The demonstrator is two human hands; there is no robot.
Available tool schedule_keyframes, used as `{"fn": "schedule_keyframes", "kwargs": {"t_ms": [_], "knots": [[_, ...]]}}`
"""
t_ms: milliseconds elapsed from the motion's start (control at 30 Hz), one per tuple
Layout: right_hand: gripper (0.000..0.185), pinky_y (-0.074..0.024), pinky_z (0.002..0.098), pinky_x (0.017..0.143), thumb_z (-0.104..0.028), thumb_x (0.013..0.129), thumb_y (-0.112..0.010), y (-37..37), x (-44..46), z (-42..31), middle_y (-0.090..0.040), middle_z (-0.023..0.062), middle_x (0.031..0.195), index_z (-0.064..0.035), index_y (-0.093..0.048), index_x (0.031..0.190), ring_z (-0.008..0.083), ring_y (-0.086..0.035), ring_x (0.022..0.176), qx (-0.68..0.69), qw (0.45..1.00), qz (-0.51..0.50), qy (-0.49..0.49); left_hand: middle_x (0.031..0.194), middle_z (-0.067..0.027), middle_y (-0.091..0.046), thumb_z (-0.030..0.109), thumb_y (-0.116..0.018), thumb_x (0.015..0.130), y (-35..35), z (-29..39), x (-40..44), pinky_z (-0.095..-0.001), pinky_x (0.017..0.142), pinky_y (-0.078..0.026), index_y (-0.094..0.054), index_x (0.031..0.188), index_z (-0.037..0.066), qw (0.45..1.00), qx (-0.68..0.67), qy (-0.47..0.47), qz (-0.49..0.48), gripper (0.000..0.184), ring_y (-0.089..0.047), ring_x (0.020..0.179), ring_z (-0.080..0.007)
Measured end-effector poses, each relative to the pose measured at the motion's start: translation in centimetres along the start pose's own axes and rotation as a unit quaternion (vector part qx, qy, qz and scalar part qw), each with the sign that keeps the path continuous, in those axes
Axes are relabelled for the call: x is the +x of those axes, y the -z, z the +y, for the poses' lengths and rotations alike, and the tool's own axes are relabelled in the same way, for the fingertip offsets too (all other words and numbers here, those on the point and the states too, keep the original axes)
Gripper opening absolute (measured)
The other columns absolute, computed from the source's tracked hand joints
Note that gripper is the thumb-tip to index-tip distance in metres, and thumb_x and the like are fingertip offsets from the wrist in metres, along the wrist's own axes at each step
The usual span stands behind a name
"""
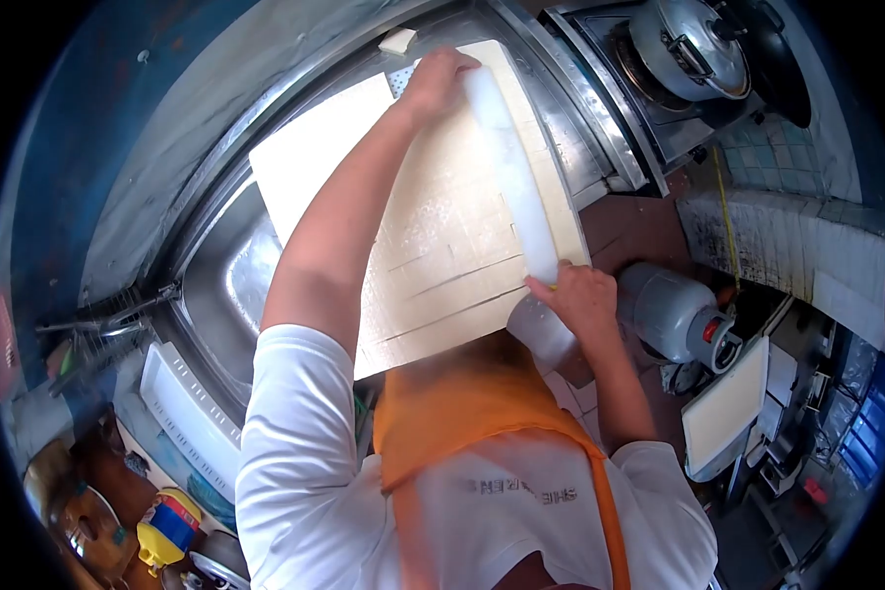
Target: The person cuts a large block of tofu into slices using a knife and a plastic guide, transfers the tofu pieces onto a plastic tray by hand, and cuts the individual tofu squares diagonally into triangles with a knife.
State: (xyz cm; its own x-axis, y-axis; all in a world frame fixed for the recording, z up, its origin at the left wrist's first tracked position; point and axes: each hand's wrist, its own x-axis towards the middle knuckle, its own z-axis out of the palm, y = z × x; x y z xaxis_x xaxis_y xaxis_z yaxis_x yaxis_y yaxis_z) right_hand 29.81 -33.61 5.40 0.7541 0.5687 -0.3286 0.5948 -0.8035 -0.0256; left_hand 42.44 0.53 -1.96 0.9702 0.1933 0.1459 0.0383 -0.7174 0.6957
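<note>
A long, translucent white strip (pixel 513 167), perhaps a rolled or folded sheet, lies along the right side of a large pale board (pixel 442 236). My left hand (pixel 438 81) is at the strip's far end, its fingers closed on it. At the near end, my right hand (pixel 582 297) grips the strip by the board's edge. A bit of yellow shows beside my right thumb; I cannot tell what it is. Below that hand, a whitish rounded thing (pixel 544 332) shows past the board's edge. Shallow cut lines and wet shine mark the board.
The board lies across a steel sink (pixel 228 280). A lidded pot (pixel 686 49) stands on the stove at upper right. On the right floor are a grey gas cylinder (pixel 664 310) and a leaning tray-like panel (pixel 726 408). A yellow bottle (pixel 167 526) is at lower left.
</note>
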Motion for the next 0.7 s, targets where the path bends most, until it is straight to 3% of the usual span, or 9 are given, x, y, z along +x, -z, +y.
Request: {"fn": "schedule_keyframes", "kwargs": {"t_ms": [133,233,333,433,567,600,700], "knots": [[0.052,-0.0539,0.0370,0.059,-0.057,0.082,-0.065,-0.3,0.0,0.4,-0.068,0.0145,0.067,-0.0057,-0.067,0.069,0.0284,-0.069,0.064,0.009,0.999,0.034,0.023,0.110,-0.0189,-0.064,-0.011,-0.054,0.080,0.1,0.3,-0.2,-0.0394,0.097,-0.047,-0.072,0.109,0.007,1.000,-0.003,0.020,-0.006,0.039,-0.060,0.107,-0.0360],[0.052,-0.0534,0.0374,0.058,-0.056,0.082,-0.066,-0.2,0.1,0.5,-0.067,0.0142,0.065,-0.0066,-0.065,0.067,0.0283,-0.068,0.063,0.014,0.999,0.025,0.026,0.105,-0.0139,-0.064,-0.005,-0.054,0.086,-0.3,-0.6,-0.4,-0.0368,0.088,-0.049,-0.072,0.111,0.010,1.000,0.002,-0.007,0.018,0.035,-0.062,0.098,-0.0320],[0.052,-0.0531,0.0377,0.058,-0.056,0.082,-0.066,-0.5,0.0,0.5,-0.065,0.0141,0.062,-0.0069,-0.064,0.064,0.0287,-0.067,0.061,0.006,0.998,0.050,0.038,0.104,-0.0139,-0.064,-0.005,-0.052,0.086,-0.5,-0.8,-0.5,-0.0372,0.088,-0.049,-0.072,0.112,0.011,1.000,0.006,-0.017,0.022,0.036,-0.063,0.098,-0.0326],[0.056,-0.0530,0.0411,0.061,-0.060,0.082,-0.064,-0.7,0.2,0.6,-0.066,0.0156,0.066,-0.0054,-0.065,0.069,0.0322,-0.067,0.065,0.009,0.999,0.025,0.032,0.105,-0.0151,-0.064,-0.003,-0.054,0.085,-0.7,-0.6,-0.6,-0.0380,0.089,-0.049,-0.072,0.112,0.010,0.999,0.028,-0.005,0.030,0.035,-0.063,0.099,-0.0338],[0.061,-0.0514,0.0452,0.068,-0.066,0.084,-0.059,1.4,-0.3,3.1,-0.067,0.0201,0.078,-0.0053,-0.065,0.082,0.0383,-0.066,0.078,0.103,0.991,-0.084,0.030,0.109,-0.0190,-0.064,0.008,-0.062,0.084,-1.0,-0.4,-1.1,-0.0392,0.091,-0.050,-0.069,0.113,0.005,0.992,0.099,-0.058,0.051,0.031,-0.063,0.100,-0.0364],[0.059,-0.0505,0.0478,0.071,-0.065,0.084,-0.059,2.9,-0.5,4.0,-0.068,0.0204,0.085,-0.0062,-0.066,0.086,0.0387,-0.066,0.083,0.132,0.980,-0.151,0.000,0.122,-0.0200,-0.059,0.011,-0.066,0.083,-0.7,-0.1,-1.4,-0.0399,0.096,-0.048,-0.065,0.123,0.006,0.992,0.117,-0.055,0.014,0.039,-0.058,0.109,-0.0371],[0.044,-0.0498,0.0470,0.072,-0.048,0.087,-0.064,4.3,-2.8,8.3,-0.068,0.0208,0.087,-0.0043,-0.065,0.092,0.0402,-0.065,0.085,0.222,0.963,-0.147,-0.026,0.137,-0.0180,-0.049,0.017,-0.068,0.083,-0.3,3.5,-4.1,-0.0408,0.109,-0.039,-0.057,0.132,0.007,0.992,0.114,-0.045,0.014,0.051,-0.044,0.128,-0.0358]]}}
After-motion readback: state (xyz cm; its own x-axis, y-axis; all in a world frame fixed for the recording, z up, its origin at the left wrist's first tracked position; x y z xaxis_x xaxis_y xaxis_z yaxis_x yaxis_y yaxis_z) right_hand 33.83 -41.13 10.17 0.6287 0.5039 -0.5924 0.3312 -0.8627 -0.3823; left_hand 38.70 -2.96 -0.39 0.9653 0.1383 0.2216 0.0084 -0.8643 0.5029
